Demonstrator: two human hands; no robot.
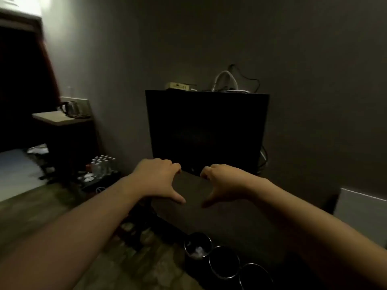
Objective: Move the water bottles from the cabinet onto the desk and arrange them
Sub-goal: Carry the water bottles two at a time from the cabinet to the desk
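Left hand (156,178): held out over the far end of the dark table (230,216), thumb spread wide, fingers (174,167) curled downward; holds nothing.
Right hand (227,182): mirrors the left, thumb out, fingers (206,171) bent down and in; empty.
Bottles (102,165): a cluster with pale caps standing low on the floor by the foot of the dark cabinet (69,141), well apart from both hands, off the table's far left corner.
Table: none of the bottles on it yet, so the job looks barely begun.
Step in hand: probably turning toward the bottles to fetch the first ones.
Doing it well: go to the cluster, take outer bottles first, grip round the body and not the cap, lift straight up so neighbours stay standing; set them along the table's far edge in front of the black screen (206,130), away from the three round metal cups (224,261) at the near edge.
Hard to make out: dim and blurred; bottle count unclear; whether they sit on a tray or in the cabinet's lowest part cannot be told.
Cut off: table's right side, and the cabinet's left.
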